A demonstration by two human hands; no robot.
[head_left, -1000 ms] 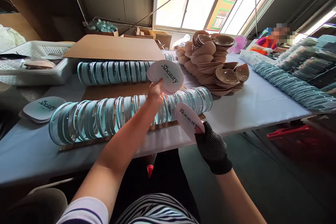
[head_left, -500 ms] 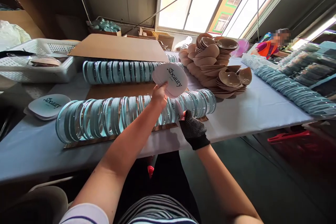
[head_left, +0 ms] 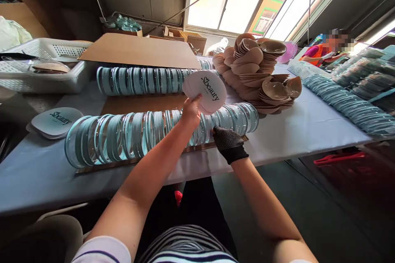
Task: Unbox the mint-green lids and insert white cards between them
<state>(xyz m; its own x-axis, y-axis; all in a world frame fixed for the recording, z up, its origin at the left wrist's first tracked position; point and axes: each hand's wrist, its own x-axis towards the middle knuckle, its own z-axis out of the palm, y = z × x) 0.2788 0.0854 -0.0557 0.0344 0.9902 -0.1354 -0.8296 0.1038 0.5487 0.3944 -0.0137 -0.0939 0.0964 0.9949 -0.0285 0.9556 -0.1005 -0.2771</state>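
Note:
My bare left hand (head_left: 191,111) grips a small stack of round white cards (head_left: 208,90) printed "beauty", raised over the front row of clear round cases with pale blue bands (head_left: 115,137). This row stands on edge along a cardboard strip. My right hand (head_left: 227,141) wears a dark dotted glove with bare fingertips. Its fingers are curled together against the near side of the row, right of centre; what they pinch, if anything, is hidden. More printed cards (head_left: 58,121) lie piled at the table's left.
Behind stands a second row of cases (head_left: 138,80) under a cardboard sheet (head_left: 138,52). Stacked beige cups (head_left: 247,63) rise at the back right. A white basket (head_left: 82,76) is at left, more cases (head_left: 345,102) at right. A person in an orange vest (head_left: 317,55) sits beyond.
A card edge that showed at my right fingertips is no longer visible there; the fingers now sit against the row. My left hand and its cards have shifted slightly right and up.

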